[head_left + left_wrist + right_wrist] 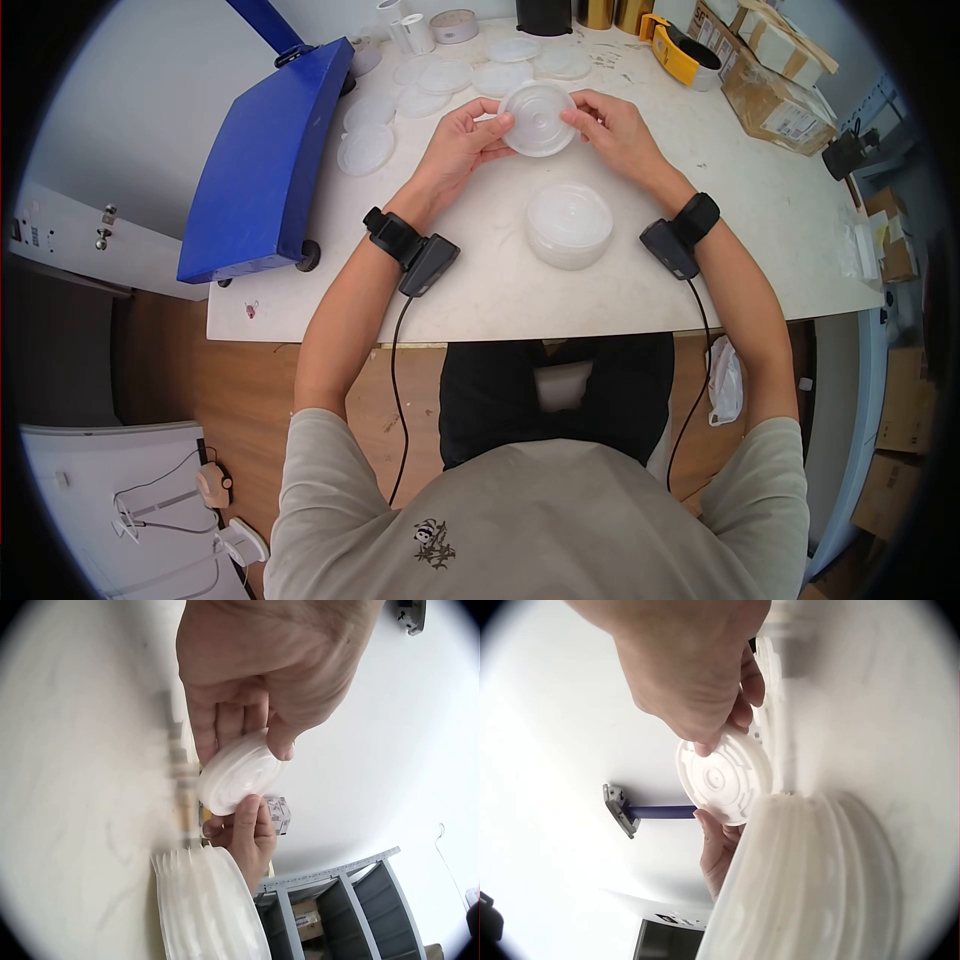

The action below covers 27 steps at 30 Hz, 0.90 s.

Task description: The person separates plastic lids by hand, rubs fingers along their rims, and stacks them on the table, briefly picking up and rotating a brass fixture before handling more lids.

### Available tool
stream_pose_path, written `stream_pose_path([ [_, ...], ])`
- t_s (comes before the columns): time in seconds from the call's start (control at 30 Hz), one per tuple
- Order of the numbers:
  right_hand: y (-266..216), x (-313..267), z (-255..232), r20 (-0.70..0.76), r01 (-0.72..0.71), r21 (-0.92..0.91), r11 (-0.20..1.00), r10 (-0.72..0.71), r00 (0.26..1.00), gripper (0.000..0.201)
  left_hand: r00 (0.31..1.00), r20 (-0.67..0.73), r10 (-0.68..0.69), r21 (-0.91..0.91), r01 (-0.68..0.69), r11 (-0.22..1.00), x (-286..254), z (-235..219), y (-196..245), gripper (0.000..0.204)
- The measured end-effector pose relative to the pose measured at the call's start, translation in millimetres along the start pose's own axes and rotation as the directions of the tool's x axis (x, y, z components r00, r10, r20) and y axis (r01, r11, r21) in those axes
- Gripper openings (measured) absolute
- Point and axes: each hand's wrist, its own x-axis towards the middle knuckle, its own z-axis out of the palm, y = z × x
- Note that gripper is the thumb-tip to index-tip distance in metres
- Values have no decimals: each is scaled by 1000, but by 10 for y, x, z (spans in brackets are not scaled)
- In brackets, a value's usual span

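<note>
Both hands hold one round translucent plastic lid (538,128) above the table. My left hand (465,145) pinches its left edge, thumb on the near face and fingers behind. On the opposite edge, my right hand (618,138) has a similar thumb-and-finger pinch. In the left wrist view the lid (244,776) is tilted between the two hands, and the right wrist view shows raised rings on its face (716,778). A stack of similar lids (569,225) stands on the table just in front of the body, below the held lid.
Several loose lids (366,150) lie spread over the back left of the table (780,260). A blue platform (265,160) borders the left side. At the back stand a black container (544,16), a yellow tape dispenser (672,52) and cardboard boxes (775,95).
</note>
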Motion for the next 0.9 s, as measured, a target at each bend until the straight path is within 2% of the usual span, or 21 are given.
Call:
stream_pose_path([
  [0.13,-3,9,-14,-4,48,-58,997,-48,999,24,1000,-30,-8,23,8,1000,-13,11,32,19],
  [0.23,-34,-3,6,17,-29,5,1000,29,999,23,999,-40,-8,12,9,1000,-20,14,45,20],
  [0.3,-65,-27,19,167,-216,237,947,180,969,22,999,-35,-21,57,23,998,-16,-20,77,23],
  [0.37,-29,-12,8,116,-184,225,957,161,980,23,999,-30,-35,102,38,994,-9,-90,149,26],
  [0.43,24,7,0,66,-154,213,965,143,988,23,1000,-25,12,423,0,906,-38,-217,265,40],
  [0.47,56,24,-19,32,-142,208,968,139,990,23,1000,-26,12,423,0,906,-64,-268,313,40],
  [0.5,89,38,-27,-3,-131,203,970,134,991,23,990,-103,99,636,-10,772,-90,-317,361,45],
  [0.53,109,43,-27,-6,-129,204,970,133,991,23,967,-155,201,809,7,588,-112,-375,408,51],
  [0.57,126,43,-28,-10,-155,208,966,160,987,24,957,-117,265,886,-20,464,-109,-492,418,54],
  [0.6,144,44,-34,-15,-180,211,961,188,982,24,957,-113,266,886,-24,462,-93,-600,424,54],
  [0.67,185,44,-18,-6,-202,207,957,208,978,24,964,-211,161,933,149,329,-58,-810,403,62],
  [0.7,204,45,-12,7,-224,205,953,227,974,24,964,-210,161,933,148,328,-42,-907,358,62],
  [0.77,207,45,-13,10,-224,206,952,227,974,24,949,-260,181,965,247,88,-36,-1001,296,70],
  [0.8,210,44,-13,13,-225,208,952,227,974,24,949,-260,181,965,248,88,-27,-1038,253,70],
  [0.87,199,43,-9,14,-225,207,952,227,974,24,905,-398,153,916,402,7,-70,-946,261,73],
  [0.9,195,42,-9,14,-224,205,953,226,974,24,905,-398,153,916,402,7,-48,-1008,229,73],
])
